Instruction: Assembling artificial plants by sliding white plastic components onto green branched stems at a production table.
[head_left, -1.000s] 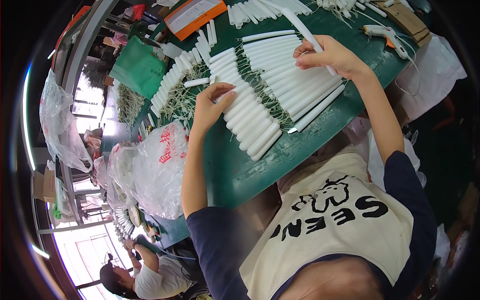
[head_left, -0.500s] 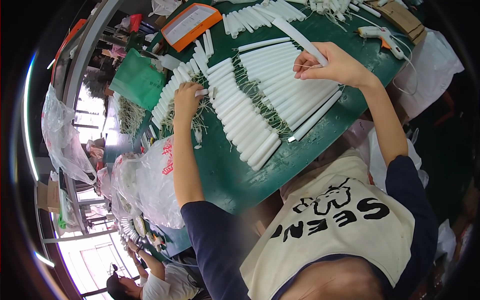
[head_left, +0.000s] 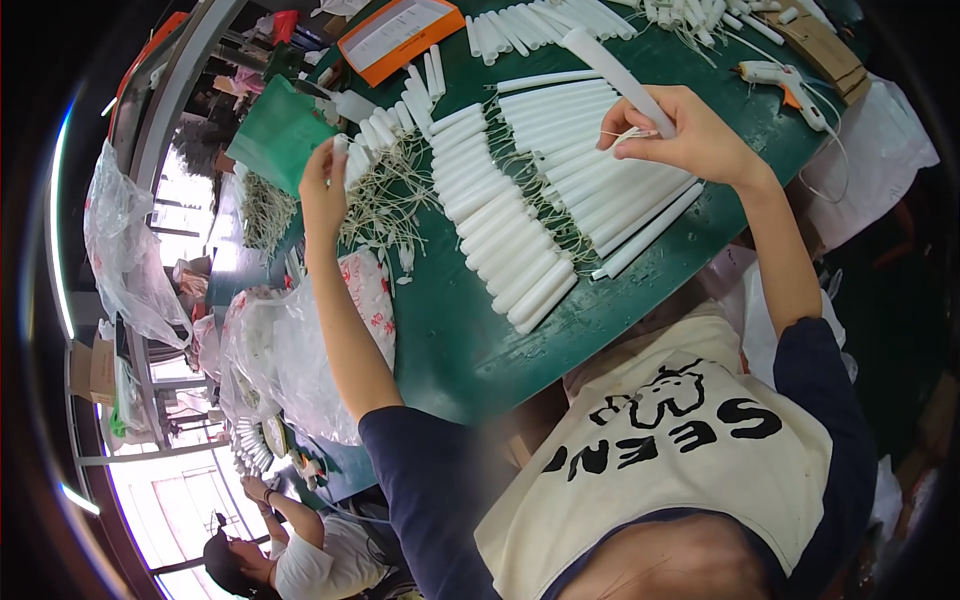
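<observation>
My right hand [head_left: 680, 135] is closed around the lower end of a long white tube [head_left: 622, 80] that slants up and to the left. Thin pale string shows at its fingertips. On the left, my left hand [head_left: 322, 190] has its fingers closed on a short white tube [head_left: 340, 150], partly hidden by the hand. Beside that hand lies a tangle of pale strings [head_left: 385, 195]. Between my hands, white tubes with strings lie in two rows, a shorter-tube row [head_left: 490, 220] and a longer-tube row [head_left: 590, 160].
An orange box [head_left: 400, 40] sits at the back of the green table [head_left: 440, 345], near more white tubes [head_left: 545, 25]. A glue gun [head_left: 780, 80] with its cord lies at the right. Clear plastic bags [head_left: 300, 340] crowd the left edge. A person [head_left: 310, 545] sits at lower left.
My left hand has moved left, away from the shorter-tube row, uncovering more of the string tangle. My right hand still holds the long tube. The whole view has shifted slightly.
</observation>
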